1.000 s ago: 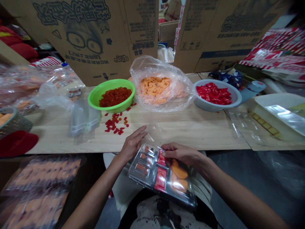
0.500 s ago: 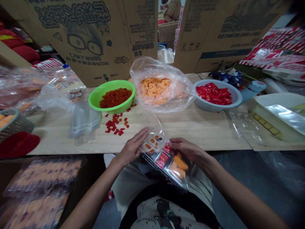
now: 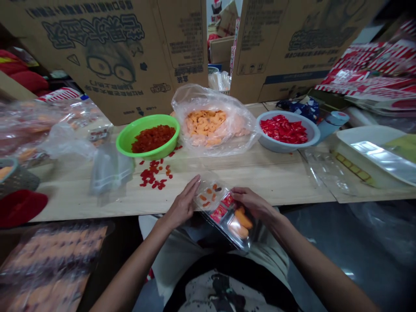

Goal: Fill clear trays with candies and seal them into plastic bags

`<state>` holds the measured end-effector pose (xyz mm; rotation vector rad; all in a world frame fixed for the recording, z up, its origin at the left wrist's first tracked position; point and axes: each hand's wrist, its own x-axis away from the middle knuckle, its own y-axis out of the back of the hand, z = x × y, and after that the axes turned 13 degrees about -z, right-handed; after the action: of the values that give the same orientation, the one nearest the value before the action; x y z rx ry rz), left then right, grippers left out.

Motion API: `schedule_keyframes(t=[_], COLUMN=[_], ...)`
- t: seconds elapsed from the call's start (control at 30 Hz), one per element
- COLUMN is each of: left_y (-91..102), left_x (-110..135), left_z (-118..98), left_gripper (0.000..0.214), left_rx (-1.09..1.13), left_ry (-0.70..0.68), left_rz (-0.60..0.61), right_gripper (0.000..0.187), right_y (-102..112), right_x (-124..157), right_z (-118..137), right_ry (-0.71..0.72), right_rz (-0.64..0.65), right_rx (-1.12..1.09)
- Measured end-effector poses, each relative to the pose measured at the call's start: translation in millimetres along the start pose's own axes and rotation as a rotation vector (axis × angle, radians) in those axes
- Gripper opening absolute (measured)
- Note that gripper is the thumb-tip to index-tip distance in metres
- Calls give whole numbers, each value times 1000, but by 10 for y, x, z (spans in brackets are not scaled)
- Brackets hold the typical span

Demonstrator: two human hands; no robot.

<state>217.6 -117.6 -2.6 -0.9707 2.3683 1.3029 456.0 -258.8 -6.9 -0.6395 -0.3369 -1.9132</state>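
A compartmented plastic snack tray (image 3: 218,213) in clear wrapping lies tilted above my lap, at the front edge of the table. Small orange and dark pieces sit in its far part, red packets in the middle and larger orange pieces at the near end. My left hand (image 3: 183,203) holds the tray's left far edge, fingers fairly straight and the thumb hidden. On the opposite side, my right hand (image 3: 251,201) grips the right edge with bent fingers. Beyond the tray, loose red pieces (image 3: 152,175) lie scattered on the wooden table (image 3: 253,175).
A green bowl (image 3: 121,141) of reddish pieces, an open clear bag (image 3: 242,141) of orange pieces and a blue-grey bowl (image 3: 316,141) of red packets line the back. Cardboard boxes (image 3: 182,52) stand behind. Filled packs (image 3: 52,255) sit lower left; a white bin (image 3: 351,158) is at right.
The camera view has shifted slightly, moving the table things a little left in the picture. Both hands stay on the tray, which has turned only slightly.
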Motion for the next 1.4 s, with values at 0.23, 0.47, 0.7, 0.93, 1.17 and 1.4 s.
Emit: schedule_keyframes(t=[0.23, 0.47, 0.7, 0.93, 1.17, 1.4], left_y=[138, 81, -131, -286, -30, -319], left_x=[-50, 4, 47, 192, 190, -39], left_z=[-139, -111, -102, -256, -187, -355], left_gripper=[92, 97, 93, 91, 90, 131], left_rx=[64, -90, -309, -269, -90, -290], left_ry=[12, -112, -97, -28, 142, 364], left_rz=[44, 39, -129, -108, 129, 306], right_gripper=[25, 24, 15, 16, 42, 48], right_y=[-36, -133, -308, -429, -477, -566], right_x=[-60, -140, -99, -156, -279, -287], right_z=[78, 167, 107, 55, -34, 15], right_ry=[-10, 17, 75, 202, 234, 411], right_rz=[199, -57, -240, -369, -436, -460], right_rx=[17, 74, 103, 131, 222, 656])
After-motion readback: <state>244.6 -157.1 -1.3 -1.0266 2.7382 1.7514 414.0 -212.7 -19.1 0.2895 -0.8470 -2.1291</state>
